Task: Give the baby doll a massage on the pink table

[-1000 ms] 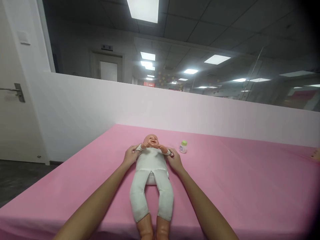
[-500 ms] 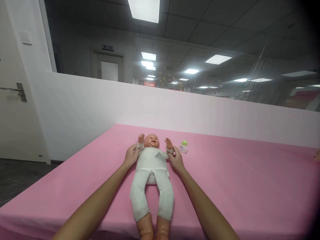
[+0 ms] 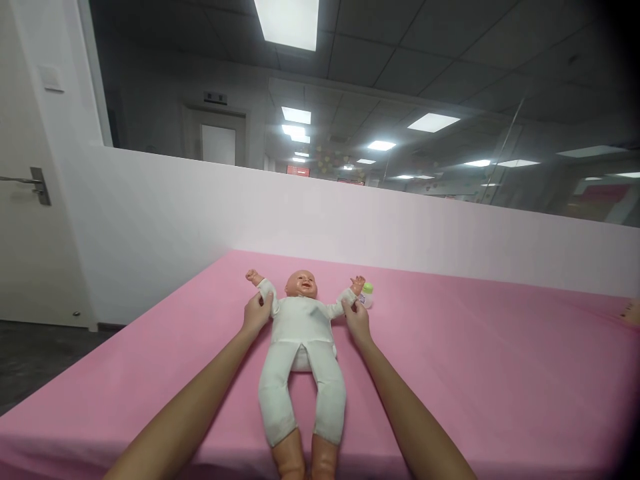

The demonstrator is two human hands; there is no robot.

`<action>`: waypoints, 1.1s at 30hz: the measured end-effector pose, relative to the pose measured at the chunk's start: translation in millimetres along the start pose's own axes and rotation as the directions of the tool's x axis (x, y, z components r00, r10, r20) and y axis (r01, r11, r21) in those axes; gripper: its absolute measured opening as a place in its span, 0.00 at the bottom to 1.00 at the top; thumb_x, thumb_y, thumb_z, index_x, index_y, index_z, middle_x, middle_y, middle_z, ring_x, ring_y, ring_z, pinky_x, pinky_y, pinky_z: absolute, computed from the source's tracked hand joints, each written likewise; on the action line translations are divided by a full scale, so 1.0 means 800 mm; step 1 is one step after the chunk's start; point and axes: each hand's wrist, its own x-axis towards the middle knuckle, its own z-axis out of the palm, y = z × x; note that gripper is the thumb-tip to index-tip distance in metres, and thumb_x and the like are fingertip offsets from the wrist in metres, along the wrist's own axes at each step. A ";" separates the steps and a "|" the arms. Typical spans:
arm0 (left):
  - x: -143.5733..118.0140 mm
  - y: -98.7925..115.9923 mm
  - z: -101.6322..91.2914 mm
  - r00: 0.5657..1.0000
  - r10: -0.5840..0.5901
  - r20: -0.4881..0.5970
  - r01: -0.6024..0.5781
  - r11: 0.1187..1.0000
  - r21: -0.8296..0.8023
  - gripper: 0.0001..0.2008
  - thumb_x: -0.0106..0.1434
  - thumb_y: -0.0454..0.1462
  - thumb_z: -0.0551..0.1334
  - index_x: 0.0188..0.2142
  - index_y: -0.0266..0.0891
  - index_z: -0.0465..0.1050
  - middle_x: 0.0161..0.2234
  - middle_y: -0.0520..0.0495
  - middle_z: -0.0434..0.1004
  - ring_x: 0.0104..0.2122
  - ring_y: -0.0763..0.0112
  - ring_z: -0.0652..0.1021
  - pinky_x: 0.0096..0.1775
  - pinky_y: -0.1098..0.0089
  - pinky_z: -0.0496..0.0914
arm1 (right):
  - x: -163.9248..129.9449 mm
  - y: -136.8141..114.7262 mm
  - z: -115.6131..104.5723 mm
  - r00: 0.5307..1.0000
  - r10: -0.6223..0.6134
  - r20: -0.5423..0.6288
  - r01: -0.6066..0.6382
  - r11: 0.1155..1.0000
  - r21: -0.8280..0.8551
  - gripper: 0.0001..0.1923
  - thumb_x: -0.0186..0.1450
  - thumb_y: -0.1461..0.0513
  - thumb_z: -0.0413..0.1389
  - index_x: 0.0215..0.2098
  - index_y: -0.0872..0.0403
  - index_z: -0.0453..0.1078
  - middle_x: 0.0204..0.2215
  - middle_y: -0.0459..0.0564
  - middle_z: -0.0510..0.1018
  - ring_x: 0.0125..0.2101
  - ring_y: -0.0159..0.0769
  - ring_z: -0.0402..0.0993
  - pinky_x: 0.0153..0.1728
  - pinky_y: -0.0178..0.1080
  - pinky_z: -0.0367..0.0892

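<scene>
A baby doll [image 3: 304, 323] with a white cloth body lies on its back on the pink-covered table [image 3: 450, 373], its head away from me and its feet at the near edge. My left hand [image 3: 257, 312] is closed on the doll's arm at the left, around the cloth sleeve below the plastic hand. On the other side, my right hand [image 3: 357, 318] pinches the sleeve of the doll's other arm. Both doll arms are spread outward and angled up. Just behind the doll's right-side hand stands a small bottle [image 3: 367, 295] with a green cap, partly covered by that hand.
A low white wall [image 3: 350, 223] with glass above it runs along the table's far side. At the left is a door [image 3: 35, 253] with a metal handle. Something skin-coloured [image 3: 631, 312] shows at the table's right edge, too little to name.
Both my hands have drawn the doll's arms outward, away from its head. The doll's hand at the right now overlaps the bottle. The doll's body has stayed in place.
</scene>
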 end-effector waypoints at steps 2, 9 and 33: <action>0.001 -0.002 0.000 1.000 0.022 0.021 -0.023 0.999 0.049 0.17 0.65 0.51 0.58 0.32 0.40 0.74 0.28 0.47 0.76 0.29 0.61 0.74 0.32 0.67 0.64 | -0.002 -0.002 0.001 1.000 -0.026 0.011 0.026 1.000 -0.017 0.19 0.62 0.48 0.59 0.41 0.53 0.75 0.38 0.54 0.82 0.38 0.47 0.76 0.39 0.43 0.70; 0.000 -0.001 0.009 0.946 0.289 0.148 -0.302 0.950 0.074 0.17 0.61 0.37 0.60 0.48 0.43 0.82 0.40 0.45 0.69 0.45 0.59 0.74 0.48 0.62 0.70 | -0.018 -0.015 0.012 0.932 -0.240 0.273 0.257 0.966 -0.028 0.14 0.62 0.55 0.59 0.44 0.49 0.78 0.45 0.52 0.80 0.42 0.45 0.75 0.43 0.43 0.71; 0.000 0.006 0.004 0.936 -0.018 0.353 0.191 0.865 -0.464 0.29 0.52 0.57 0.72 0.41 0.35 0.79 0.35 0.42 0.82 0.36 0.60 0.80 0.37 0.67 0.71 | -0.005 0.000 0.010 0.937 0.172 0.305 -0.244 0.946 0.215 0.27 0.59 0.41 0.63 0.35 0.57 0.78 0.34 0.55 0.84 0.35 0.45 0.79 0.37 0.42 0.71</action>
